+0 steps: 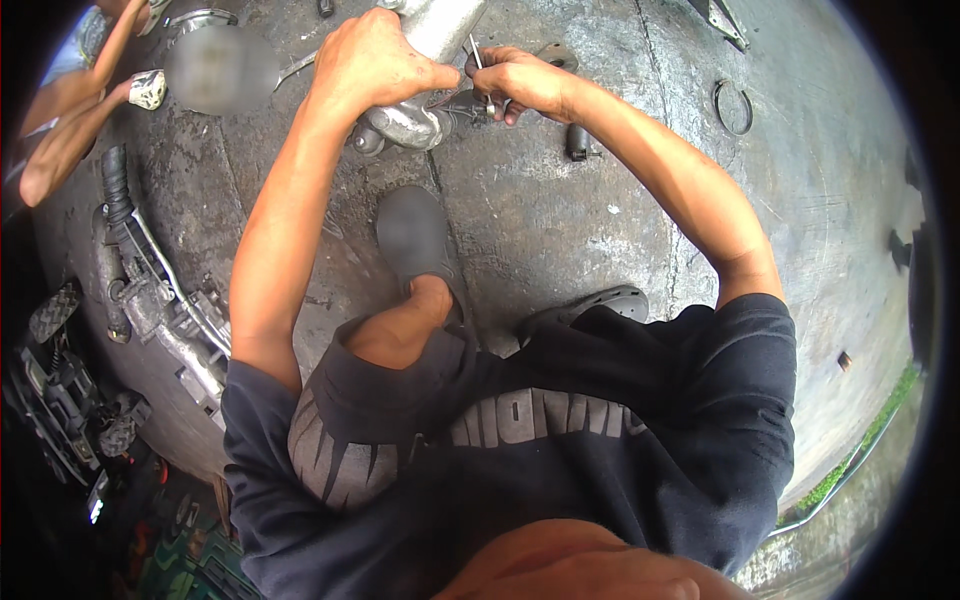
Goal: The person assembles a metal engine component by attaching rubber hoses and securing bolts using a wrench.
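A silver cast-metal engine part (440, 28) lies on the stained concrete at the top middle, its rounded elbow end (415, 126) toward me. My left hand (375, 60) is closed over its left side, thumb stretched across it to the right; the fingertips are hidden behind the part. Just right of it, my right hand (518, 80) pinches a slim silver tool (475, 48) between thumb and fingers. The tool stands nearly upright beside the part's dark lower fitting (462, 108); its exact kind is unclear. Both forearms reach forward over my feet.
A small dark cylinder (578, 142), a flat metal disc (557, 55) and a ring clamp (733, 107) lie to the right. On the left are a long metal assembly with a ribbed hose (117, 190) and pedals (55, 312). Another person's gloved hand (148, 88) is at upper left.
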Available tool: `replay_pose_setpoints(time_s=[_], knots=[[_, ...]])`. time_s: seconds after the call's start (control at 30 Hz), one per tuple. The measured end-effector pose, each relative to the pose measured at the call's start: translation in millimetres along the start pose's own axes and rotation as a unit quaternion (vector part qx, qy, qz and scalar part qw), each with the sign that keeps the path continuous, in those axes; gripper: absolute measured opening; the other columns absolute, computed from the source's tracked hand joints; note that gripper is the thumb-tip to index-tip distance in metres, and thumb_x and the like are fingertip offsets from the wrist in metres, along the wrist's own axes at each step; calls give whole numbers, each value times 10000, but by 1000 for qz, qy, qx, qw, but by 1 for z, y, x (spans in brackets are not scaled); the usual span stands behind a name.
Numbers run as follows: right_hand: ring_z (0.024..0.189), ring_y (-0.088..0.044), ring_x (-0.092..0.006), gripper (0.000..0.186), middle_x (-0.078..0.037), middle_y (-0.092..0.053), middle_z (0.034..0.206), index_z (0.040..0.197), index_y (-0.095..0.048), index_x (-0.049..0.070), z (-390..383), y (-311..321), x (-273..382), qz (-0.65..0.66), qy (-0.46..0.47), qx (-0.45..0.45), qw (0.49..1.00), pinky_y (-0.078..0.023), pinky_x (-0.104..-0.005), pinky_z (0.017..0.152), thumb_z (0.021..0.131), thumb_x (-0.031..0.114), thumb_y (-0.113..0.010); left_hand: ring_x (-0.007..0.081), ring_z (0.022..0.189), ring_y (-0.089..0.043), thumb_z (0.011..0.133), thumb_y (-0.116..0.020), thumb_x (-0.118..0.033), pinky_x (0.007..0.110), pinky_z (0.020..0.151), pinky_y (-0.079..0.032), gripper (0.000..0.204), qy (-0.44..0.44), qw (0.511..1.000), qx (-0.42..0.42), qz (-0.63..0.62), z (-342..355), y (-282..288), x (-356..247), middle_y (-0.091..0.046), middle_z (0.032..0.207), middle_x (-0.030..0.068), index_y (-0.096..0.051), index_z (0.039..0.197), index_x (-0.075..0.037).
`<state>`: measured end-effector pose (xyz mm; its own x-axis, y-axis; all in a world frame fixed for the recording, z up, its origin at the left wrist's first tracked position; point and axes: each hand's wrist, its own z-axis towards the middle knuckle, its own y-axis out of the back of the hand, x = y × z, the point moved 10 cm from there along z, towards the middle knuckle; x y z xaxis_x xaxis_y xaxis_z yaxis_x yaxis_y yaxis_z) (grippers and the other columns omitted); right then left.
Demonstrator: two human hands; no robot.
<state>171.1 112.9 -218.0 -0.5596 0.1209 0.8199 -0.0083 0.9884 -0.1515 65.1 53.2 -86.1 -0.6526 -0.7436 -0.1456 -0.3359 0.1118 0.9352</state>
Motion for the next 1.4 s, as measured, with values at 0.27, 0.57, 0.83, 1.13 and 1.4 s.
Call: replay_pose_setpoints(time_s=[0.27, 0.57, 0.83, 1.13, 1.4], knots=[[684, -589, -114, 386, -43, -585, 832, 1198, -538, -40, -2, -3, 10, -61, 6, 41, 997, -513, -271, 547, 861, 146, -561, 400, 858, -710, 510, -791, -478, 440, 783, -554, 750, 4, 1000, 16, -6, -1, -2, 0, -703, 889, 297, -682, 923, 138], [644, -580, -105, 303, -28, -581, 815, 1112, -567, -2, -2, 1, 10, -69, 32, -5, 997, -496, -265, 527, 848, 145, -582, 385, 889, -710, 517, -811, -503, 432, 798, -550, 818, -5, 1000, -1, 8, 4, -4, 5, -704, 941, 292, -664, 991, 147], [666, -598, -94, 197, -10, -590, 816, 1017, -565, 64, -7, 4, 7, -17, 55, -15, 998, -487, -255, 528, 841, 138, -616, 385, 868, -712, 528, -814, -496, 434, 782, -554, 778, -2, 1000, 21, -4, 3, -8, 7, -708, 923, 287, -681, 952, 142], [696, -593, -96, 168, -12, -591, 815, 1010, -548, 69, -15, 9, 10, -6, 127, -51, 991, -486, -256, 550, 852, 102, -595, 380, 876, -712, 520, -802, -508, 430, 805, -553, 782, 10, 1000, 27, -2, 7, -8, 12, -707, 932, 292, -689, 959, 129], [890, -608, -271, 269, -100, -605, 950, 998, -637, 45, -81, -16, 53, -287, 436, -153, 839, -507, -374, 781, 729, 57, -640, 395, 904, -701, 537, -846, -473, 423, 791, -554, 750, 54, 997, 18, -45, 7, 7, 12, -692, 943, 315, -681, 953, 130]])
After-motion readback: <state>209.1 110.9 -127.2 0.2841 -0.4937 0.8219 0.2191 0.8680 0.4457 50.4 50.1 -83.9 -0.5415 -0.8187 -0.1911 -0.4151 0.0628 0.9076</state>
